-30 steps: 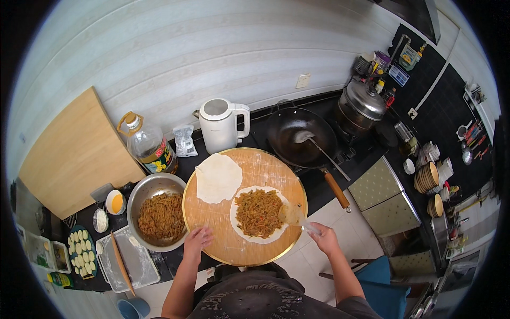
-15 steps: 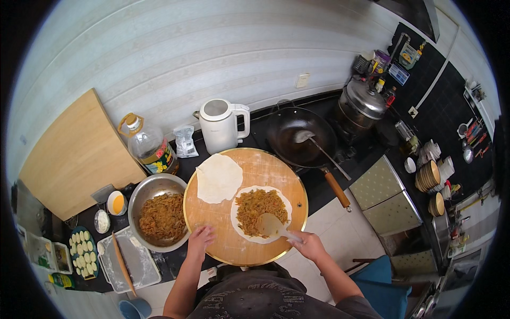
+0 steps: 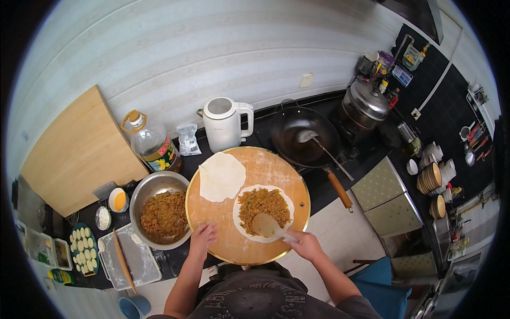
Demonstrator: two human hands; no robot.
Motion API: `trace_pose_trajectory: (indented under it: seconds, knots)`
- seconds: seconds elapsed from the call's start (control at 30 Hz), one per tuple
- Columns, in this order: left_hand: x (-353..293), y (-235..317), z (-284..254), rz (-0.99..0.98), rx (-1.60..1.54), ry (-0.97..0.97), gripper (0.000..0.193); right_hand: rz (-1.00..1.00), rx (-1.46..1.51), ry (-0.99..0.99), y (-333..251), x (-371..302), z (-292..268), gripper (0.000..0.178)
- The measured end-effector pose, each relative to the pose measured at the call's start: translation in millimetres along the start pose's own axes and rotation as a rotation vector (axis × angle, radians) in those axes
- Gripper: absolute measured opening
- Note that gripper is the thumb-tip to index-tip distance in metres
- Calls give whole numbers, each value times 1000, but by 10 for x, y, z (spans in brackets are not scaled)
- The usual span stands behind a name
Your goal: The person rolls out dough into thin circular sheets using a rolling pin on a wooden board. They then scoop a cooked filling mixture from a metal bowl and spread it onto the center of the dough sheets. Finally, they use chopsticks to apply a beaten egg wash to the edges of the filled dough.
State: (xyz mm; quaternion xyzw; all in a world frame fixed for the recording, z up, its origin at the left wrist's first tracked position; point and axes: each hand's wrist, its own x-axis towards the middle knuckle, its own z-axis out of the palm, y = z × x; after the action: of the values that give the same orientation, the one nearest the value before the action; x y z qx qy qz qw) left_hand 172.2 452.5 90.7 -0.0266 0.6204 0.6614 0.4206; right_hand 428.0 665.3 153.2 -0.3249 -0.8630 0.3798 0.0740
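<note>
In my right hand [image 3: 303, 245] is the handle of a pale rice paddle [image 3: 267, 225]. Its broad blade rests on the lower part of a brown shredded filling [image 3: 261, 207]. That filling lies spread over a round dough sheet [image 3: 290, 198], leaving a white rim bare. A second dough sheet [image 3: 223, 177], without filling, lies up and to the left on the same round wooden board [image 3: 265, 161]. My left hand [image 3: 202, 240] is at the board's lower left edge, fingers loosely apart and slightly blurred, holding nothing.
Left of the board stands a steel bowl [image 3: 145, 198] of the same filling. A floured tray [image 3: 142, 264] with a rolling pin [image 3: 122, 260] and a plate of dough pieces [image 3: 83, 250] lie farther left. Behind are a kettle [image 3: 221, 127], an oil bottle [image 3: 154, 143] and a wok [image 3: 292, 130].
The paddle's blade has shifted slightly left over the filling. My left hand stays by the board's edge, and the whole view has moved a little.
</note>
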Motion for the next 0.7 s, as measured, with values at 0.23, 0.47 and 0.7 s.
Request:
trace_pose_trajectory:
  seconds: [0.23, 0.47, 0.7]
  knots:
    - [-22, -43, -57, -23, 3, 21, 26, -12, 6, 22, 88, -56, -185, 32]
    - [11, -27, -41, -12, -1, 4, 29, -60, -86, -55, -22, -16, -29, 33]
    - [-7, -78, -94, -26, 6, 10, 28, -67, -31, -7, 29, 7, -131, 32]
